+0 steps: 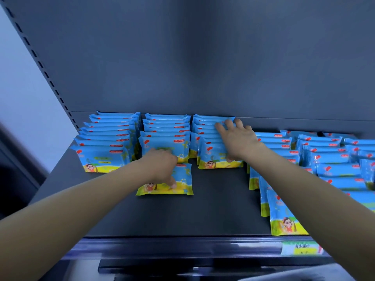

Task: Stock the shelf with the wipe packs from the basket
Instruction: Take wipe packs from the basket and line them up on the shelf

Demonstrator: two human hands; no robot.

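- Your left hand (162,166) is just left of centre frame. Its fingers curl over the top of a single wipe pack (180,179) and grip it, with one fingertip showing on the pack's front face.
- That pack stands on the dark shelf (203,211) just in front of the middle row (166,130), a little apart from it.
- Your right hand (237,138) is flat and spread. The fingers lie along the tops of the third row (211,157) and the thumb is down near its front pack; it holds nothing.
- The left row (107,138) stands beside the middle one, and all three rows run back to the back panel (203,57).
- At the right of the frame, a looser cluster of packs (334,171) overlaps in several leaning rows, partly behind your right forearm.
- A price label (300,248) sits on the shelf's front rail at lower right, and a slotted upright (38,57) climbs the upper left.
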